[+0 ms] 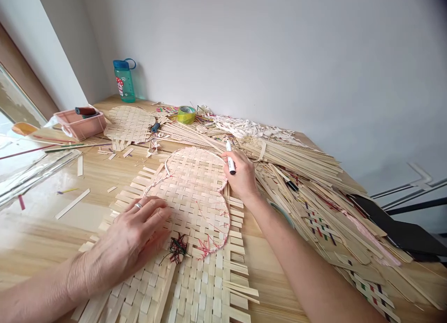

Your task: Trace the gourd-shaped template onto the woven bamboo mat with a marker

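White marker (231, 164) is pinched in the right grip (242, 176); loosely uncurled left grip (134, 232) hides matting (195, 183).

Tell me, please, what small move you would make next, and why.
I would probably bring the marker down beside the edge of the panel: the right hand holds it close to that curved edge, the panel lies over the larger mat, and the left hand rests on the weave, seemingly steadying it.

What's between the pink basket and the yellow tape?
In the head view, a woven piece and a small dark blue thing lie between the pink basket and the yellow tape.
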A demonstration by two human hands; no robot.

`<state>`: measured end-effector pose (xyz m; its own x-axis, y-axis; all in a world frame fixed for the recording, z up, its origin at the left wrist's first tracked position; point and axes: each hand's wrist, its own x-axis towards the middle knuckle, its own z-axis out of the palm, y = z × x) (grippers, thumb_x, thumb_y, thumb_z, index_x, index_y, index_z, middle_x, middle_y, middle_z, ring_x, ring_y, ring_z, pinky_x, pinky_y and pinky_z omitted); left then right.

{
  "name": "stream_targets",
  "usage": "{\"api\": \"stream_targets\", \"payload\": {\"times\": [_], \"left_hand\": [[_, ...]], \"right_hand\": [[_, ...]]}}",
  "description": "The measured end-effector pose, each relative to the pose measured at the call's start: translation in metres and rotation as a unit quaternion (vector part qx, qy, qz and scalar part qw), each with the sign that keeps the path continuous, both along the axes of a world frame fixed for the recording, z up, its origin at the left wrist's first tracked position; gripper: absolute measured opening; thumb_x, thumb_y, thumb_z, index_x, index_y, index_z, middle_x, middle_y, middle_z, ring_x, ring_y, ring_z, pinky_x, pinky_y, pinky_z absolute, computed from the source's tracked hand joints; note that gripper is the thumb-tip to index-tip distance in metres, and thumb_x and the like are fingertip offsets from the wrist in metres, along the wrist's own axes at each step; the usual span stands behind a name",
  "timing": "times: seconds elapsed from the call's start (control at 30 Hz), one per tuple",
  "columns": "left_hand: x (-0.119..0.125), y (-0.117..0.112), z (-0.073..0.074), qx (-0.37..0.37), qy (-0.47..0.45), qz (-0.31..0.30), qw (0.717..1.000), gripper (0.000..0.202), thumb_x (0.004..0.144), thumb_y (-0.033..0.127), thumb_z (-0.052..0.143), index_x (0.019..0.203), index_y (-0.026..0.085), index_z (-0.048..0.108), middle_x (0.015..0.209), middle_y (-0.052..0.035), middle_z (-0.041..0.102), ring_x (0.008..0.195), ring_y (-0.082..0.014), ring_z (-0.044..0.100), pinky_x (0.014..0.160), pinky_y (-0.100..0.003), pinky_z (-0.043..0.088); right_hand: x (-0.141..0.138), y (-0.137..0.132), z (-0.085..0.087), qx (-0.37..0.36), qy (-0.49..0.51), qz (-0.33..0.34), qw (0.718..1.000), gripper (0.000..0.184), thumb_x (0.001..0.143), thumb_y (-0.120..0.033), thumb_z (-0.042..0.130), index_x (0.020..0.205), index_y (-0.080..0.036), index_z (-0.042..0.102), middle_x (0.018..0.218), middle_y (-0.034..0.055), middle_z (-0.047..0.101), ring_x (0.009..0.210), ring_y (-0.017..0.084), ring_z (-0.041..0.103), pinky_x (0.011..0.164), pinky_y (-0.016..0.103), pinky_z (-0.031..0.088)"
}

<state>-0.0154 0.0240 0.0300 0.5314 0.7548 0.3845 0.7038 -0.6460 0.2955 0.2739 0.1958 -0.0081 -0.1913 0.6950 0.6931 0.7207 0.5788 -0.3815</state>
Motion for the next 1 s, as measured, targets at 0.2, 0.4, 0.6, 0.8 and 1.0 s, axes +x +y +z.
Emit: {"api": "stream_targets", "payload": {"times": [0.2, 0.4, 0.6, 0.8, 1.0], "left_hand": [[-0.0004, -0.0032, -0.0046, -0.022, 0.018, 0.003, 1.000, 0.024, 0.099, 0.019, 0.051, 0.123, 0.022, 0.057, 0.123, -0.0085, 0.062, 0.117, -0.0254, 0.057, 0.098, -0.042, 0.051], [-0.0007, -0.0020, -0.0066, -0.023, 0.021, 0.003, 1.000, 0.026, 0.099, 0.019, 0.051, 0.124, 0.022, 0.057, 0.121, -0.0084, 0.063, 0.113, -0.0253, 0.059, 0.096, -0.042, 0.050], [-0.0002, -0.0034, -0.0052, -0.010, 0.022, -0.011, 1.000, 0.025, 0.100, 0.020, 0.049, 0.125, 0.021, 0.056, 0.120, -0.0084, 0.063, 0.112, -0.0247, 0.057, 0.095, -0.040, 0.049], [0.0002, -0.0024, -0.0016, -0.020, 0.048, -0.021, 0.998, 0.026, 0.102, 0.015, 0.046, 0.125, 0.022, 0.055, 0.122, -0.0056, 0.061, 0.114, -0.0214, 0.054, 0.097, -0.037, 0.044], [-0.0004, 0.0042, -0.0029, 0.032, 0.044, -0.046, 0.997, 0.019, 0.102, 0.022, 0.048, 0.117, 0.021, 0.059, 0.120, -0.0042, 0.062, 0.113, -0.0202, 0.054, 0.095, -0.033, 0.041]], "right_hand": [[0.0036, 0.0013, 0.0000, 0.013, 0.014, 0.001, 1.000, 0.029, 0.078, -0.010, 0.052, 0.100, -0.023, 0.066, 0.092, 0.0076, 0.070, 0.083, 0.028, 0.066, 0.075, 0.038, 0.050], [0.0045, 0.0019, -0.0018, 0.007, 0.010, 0.003, 1.000, 0.030, 0.075, -0.009, 0.052, 0.098, -0.023, 0.066, 0.088, 0.0059, 0.068, 0.080, 0.027, 0.065, 0.075, 0.038, 0.049], [0.0043, 0.0015, -0.0016, 0.005, -0.003, 0.013, 1.000, 0.029, 0.075, -0.007, 0.053, 0.097, -0.022, 0.066, 0.090, 0.0066, 0.067, 0.083, 0.027, 0.064, 0.076, 0.037, 0.048], [0.0037, -0.0002, 0.0014, -0.036, -0.026, -0.007, 0.999, 0.030, 0.078, -0.004, 0.055, 0.100, -0.021, 0.067, 0.091, 0.0062, 0.068, 0.082, 0.026, 0.062, 0.075, 0.034, 0.046], [0.0032, 0.0009, 0.0042, -0.049, -0.039, -0.014, 0.998, 0.033, 0.079, 0.000, 0.056, 0.102, -0.020, 0.067, 0.099, 0.0073, 0.069, 0.089, 0.026, 0.064, 0.077, 0.033, 0.046]]}}
